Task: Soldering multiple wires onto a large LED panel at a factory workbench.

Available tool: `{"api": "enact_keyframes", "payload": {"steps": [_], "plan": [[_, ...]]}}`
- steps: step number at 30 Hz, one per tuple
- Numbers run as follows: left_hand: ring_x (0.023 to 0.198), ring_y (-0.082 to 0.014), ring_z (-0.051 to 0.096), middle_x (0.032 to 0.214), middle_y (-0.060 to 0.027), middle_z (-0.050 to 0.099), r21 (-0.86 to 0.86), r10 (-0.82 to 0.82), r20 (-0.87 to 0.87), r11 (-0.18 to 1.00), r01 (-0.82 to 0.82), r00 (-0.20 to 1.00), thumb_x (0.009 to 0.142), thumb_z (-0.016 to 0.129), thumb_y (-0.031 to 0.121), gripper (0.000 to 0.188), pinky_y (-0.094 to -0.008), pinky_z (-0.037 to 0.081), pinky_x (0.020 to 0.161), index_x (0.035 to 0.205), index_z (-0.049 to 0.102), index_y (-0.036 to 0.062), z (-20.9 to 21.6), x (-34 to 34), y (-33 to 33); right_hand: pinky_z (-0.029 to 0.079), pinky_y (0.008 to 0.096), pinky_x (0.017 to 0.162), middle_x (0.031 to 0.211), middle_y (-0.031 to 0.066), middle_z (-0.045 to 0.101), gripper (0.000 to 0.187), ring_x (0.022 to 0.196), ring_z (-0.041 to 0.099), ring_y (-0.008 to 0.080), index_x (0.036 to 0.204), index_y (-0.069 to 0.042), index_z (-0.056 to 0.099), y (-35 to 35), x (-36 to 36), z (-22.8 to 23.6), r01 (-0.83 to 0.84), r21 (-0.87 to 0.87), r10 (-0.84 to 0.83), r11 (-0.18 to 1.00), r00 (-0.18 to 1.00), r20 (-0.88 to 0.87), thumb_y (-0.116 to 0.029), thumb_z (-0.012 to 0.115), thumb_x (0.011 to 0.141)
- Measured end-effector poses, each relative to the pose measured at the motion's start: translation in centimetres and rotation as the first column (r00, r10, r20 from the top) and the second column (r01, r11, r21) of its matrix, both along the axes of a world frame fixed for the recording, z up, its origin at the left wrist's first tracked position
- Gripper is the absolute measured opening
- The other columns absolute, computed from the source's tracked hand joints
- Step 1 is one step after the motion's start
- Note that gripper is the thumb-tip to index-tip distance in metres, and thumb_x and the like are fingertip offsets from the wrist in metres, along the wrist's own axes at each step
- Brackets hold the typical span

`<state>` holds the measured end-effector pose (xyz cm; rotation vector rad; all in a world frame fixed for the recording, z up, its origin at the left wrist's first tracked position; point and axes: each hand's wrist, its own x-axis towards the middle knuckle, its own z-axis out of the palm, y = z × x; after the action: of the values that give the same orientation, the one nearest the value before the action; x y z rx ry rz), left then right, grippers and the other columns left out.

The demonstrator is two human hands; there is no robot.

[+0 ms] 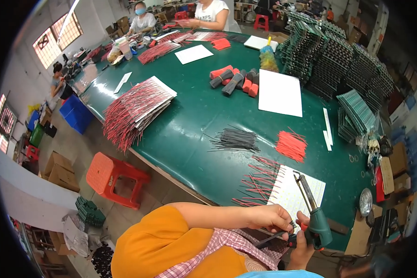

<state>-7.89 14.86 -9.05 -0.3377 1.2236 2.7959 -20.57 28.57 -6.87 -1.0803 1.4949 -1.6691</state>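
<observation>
My right hand (302, 249) is wrapped round a green pistol-shaped soldering gun (319, 226) whose dark metal barrel points up and away over the white board. My left hand (277, 218) is closed in a pinch beside the gun's grip; what its fingertips hold is too small to make out. Under the barrel lies a white board (306, 186) with small marks, and red and black wires (259, 181) stick out from its left side. Beyond it are a loose pile of black wires (234, 140) and a pile of red wires (291, 145).
A stack of wired boards (141, 109) stands left on the green table (190, 148). Wire bundles (234, 81) and a blank white board (280, 92) lie farther back. Tall stacks of green panels (306, 51) line the right. A red stool (116, 178) stands left; two people sit beyond the table.
</observation>
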Motion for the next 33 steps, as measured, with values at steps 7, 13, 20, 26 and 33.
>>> {"api": "enact_keyframes", "payload": {"steps": [7,13,20,26,33], "plan": [[0.052,-0.0022,0.042,0.079,-0.005,0.067,0.066,0.022,0.046,0.998,-0.025,0.999,0.085,0.06,0.015,0.011,-0.0143,0.03,0.046,0.085,0.064,0.0044,0.0,1.2,0.6,0.038,0.0409,0.095,0.125,0.0232,0.049,0.054,0.114,0.048,0.0284,0.121,0.004,0.048,0.7,1.1,-0.4,-0.044,0.018,0.045,0.999,0.997,-0.059,-0.032,0.061,0.082],[0.053,-0.0023,0.043,0.079,-0.0063,0.067,0.059,-0.023,0.047,0.998,0.02,0.999,0.085,0.06,0.015,0.012,-0.0147,0.031,0.047,0.085,0.063,0.0031,0.0,0.6,1.4,0.038,0.0394,0.095,0.121,0.0205,0.052,0.049,0.11,0.051,0.0262,0.119,0.002,0.05,2.4,1.6,-1.5,-0.03,0.025,0.029,0.999,0.998,0.06,-0.028,0.061,0.082],[0.056,-0.0057,0.047,0.078,-0.0069,0.065,0.008,0.001,0.157,1.0,-0.002,0.988,0.085,0.059,0.013,0.013,-0.0158,0.034,0.049,0.087,0.062,0.0011,-0.9,0.5,1.6,0.049,0.0225,0.065,0.085,0.0023,0.06,0.024,0.074,0.059,0.0083,0.108,-0.001,0.054,2.4,1.2,-2.3,-0.107,0.106,0.074,0.989,0.959,0.274,-0.003,0.058,0.085],[0.058,-0.0079,0.051,0.079,-0.009,0.064,0.048,0.017,0.197,0.998,-0.028,0.98,0.084,0.061,0.011,0.012,-0.0168,0.036,0.051,0.09,0.061,0.0013,-3.1,2.2,2.3,0.049,0.0224,0.065,0.08,0.0007,0.059,0.02,0.072,0.057,0.0068,0.103,-0.002,0.055,3.6,3.2,-2.8,-0.112,0.041,0.086,0.993,0.91,0.406,-0.008,0.062,0.084],[0.062,-0.0117,0.052,0.075,-0.0037,0.057,0.029,-0.035,0.276,0.999,0.028,0.961,0.082,0.062,0.008,0.011,-0.023,0.04,0.055,0.078,0.053,0.0079,-1.9,1.3,2.4,0.052,0.0245,0.068,0.088,0.0031,0.063,0.023,0.079,0.061,0.009,0.104,-0.001,0.059,4.2,3.0,-4.1,-0.067,0.076,0.034,0.995,0.928,0.37,-0.007,0.064,0.083]]}}
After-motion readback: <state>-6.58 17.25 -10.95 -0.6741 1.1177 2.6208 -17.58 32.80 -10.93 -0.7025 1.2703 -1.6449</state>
